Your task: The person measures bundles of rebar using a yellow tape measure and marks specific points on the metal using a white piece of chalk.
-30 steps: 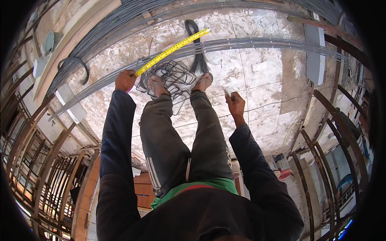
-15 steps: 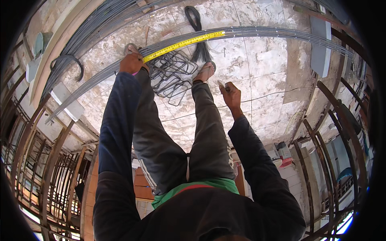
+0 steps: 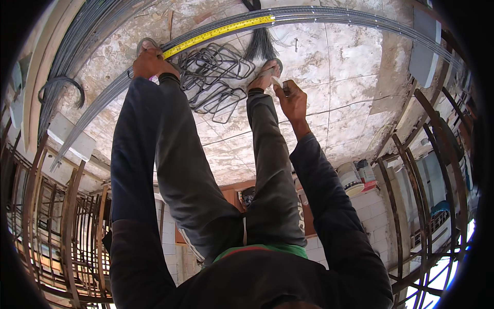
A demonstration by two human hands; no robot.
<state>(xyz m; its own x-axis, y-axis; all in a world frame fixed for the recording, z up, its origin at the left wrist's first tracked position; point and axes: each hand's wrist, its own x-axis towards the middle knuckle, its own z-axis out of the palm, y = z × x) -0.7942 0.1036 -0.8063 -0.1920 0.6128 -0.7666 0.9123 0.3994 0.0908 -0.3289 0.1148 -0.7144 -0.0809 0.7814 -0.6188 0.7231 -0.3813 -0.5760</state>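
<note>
My left hand (image 3: 149,66) is closed around the near end of a tape measure, over the bars beside my left foot. The yellow blade of the tape measure (image 3: 218,34) runs out to the right along a bundle of thin steel bars (image 3: 329,15), which carries small white marks beyond the blade's end. Between the fingers of my right hand (image 3: 293,100) is a small white piece of chalk (image 3: 276,81). That hand hangs by my right foot (image 3: 266,74), apart from the bars.
Bent rebar stirrups (image 3: 218,92) lie in a heap between my feet. A bunch of dark tie wire (image 3: 261,45) passes under the bars. Pale blocks (image 3: 72,136) (image 3: 426,51) sit beneath the bundle's ends. More long bars (image 3: 77,56) lie at the far left, and rusty frames (image 3: 427,195) rise at right.
My view has tilted, so the bars and feet sit higher in the picture. My right hand has moved left, closer to my right foot. The left hand keeps its hold on the tape measure.
</note>
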